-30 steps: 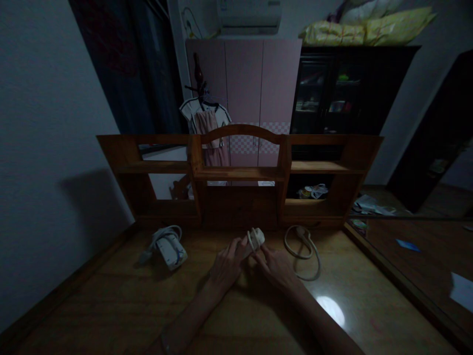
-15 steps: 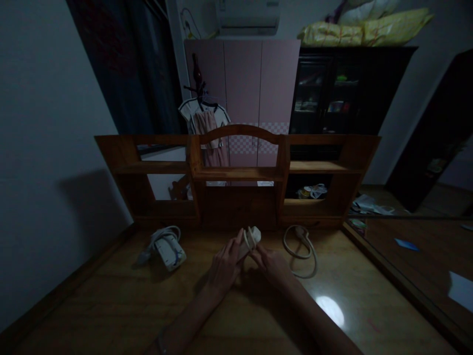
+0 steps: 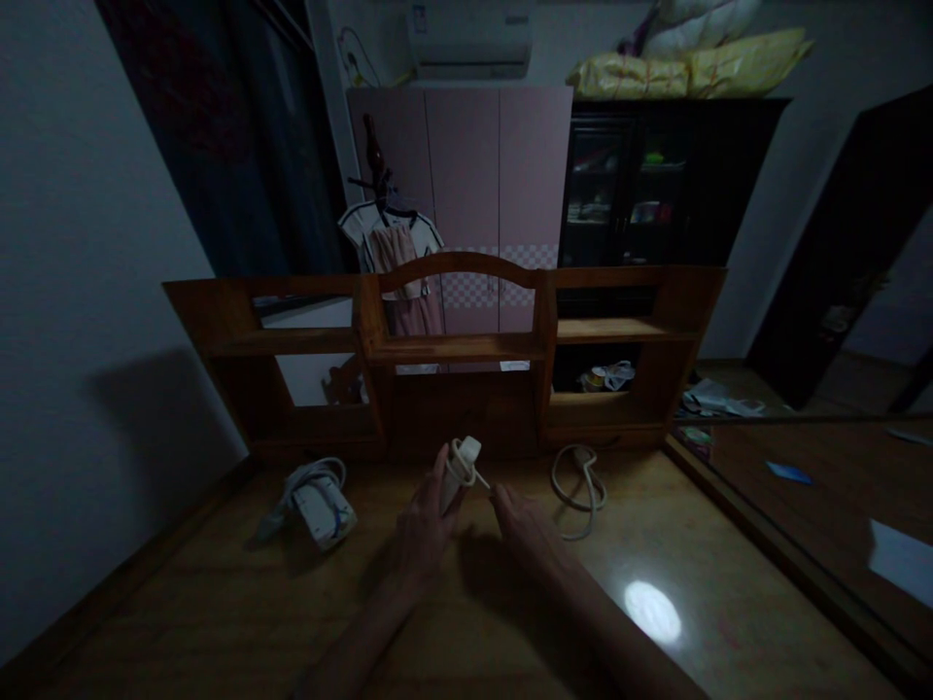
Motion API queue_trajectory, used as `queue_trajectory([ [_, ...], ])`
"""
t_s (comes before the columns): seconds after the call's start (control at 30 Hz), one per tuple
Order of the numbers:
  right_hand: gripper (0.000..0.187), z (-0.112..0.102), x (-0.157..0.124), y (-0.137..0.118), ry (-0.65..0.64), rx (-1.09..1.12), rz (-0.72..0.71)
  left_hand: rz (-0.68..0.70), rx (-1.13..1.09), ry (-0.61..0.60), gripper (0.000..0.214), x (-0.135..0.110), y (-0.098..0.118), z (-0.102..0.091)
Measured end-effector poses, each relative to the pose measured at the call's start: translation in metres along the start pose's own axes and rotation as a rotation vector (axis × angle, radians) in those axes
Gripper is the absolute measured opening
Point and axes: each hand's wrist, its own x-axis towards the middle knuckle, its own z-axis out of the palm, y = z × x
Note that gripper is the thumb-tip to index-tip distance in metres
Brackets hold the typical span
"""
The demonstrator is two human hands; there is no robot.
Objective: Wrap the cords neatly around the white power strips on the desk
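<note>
My left hand (image 3: pixel 421 520) is closed round a small white device wrapped in its cord (image 3: pixel 462 463) and holds it upright above the wooden desk (image 3: pixel 240 622). A short end of cord sticks out to the right of it. My right hand (image 3: pixel 521 525) hovers just right of the device, fingers loosely apart, holding nothing. A loose white cable loop (image 3: pixel 578 478) lies on the desk to the right of both hands. A white power strip with its coiled cord (image 3: pixel 315 500) lies to the left.
A wooden shelf unit (image 3: pixel 456 345) stands along the desk's back edge. Behind it are a pink wardrobe (image 3: pixel 466 175), hanging clothes and a dark glass cabinet (image 3: pixel 641 185). A lamp glare spot (image 3: pixel 652 611) shows on the desk at right. The room is dim.
My right hand has let go of the cord-wrapped device and drawn back a little. The left hand has tilted the device upright. The view has shifted slightly.
</note>
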Motion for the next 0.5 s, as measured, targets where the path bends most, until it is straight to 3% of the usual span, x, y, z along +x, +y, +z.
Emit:
queue_trajectory([
  [0.13,0.016,-0.006,-0.003,0.002,-0.019,-0.046,-0.021,-0.036,0.043,0.013,0.067,0.002,0.001,-0.001],
  [0.4,0.014,-0.005,-0.004,0.008,-0.016,-0.120,0.046,0.035,0.344,-0.022,0.072,0.008,-0.004,-0.012],
  [0.5,0.009,-0.009,-0.007,0.009,-0.007,-0.122,-0.053,-0.010,0.464,-0.047,0.080,0.014,-0.014,-0.018],
])
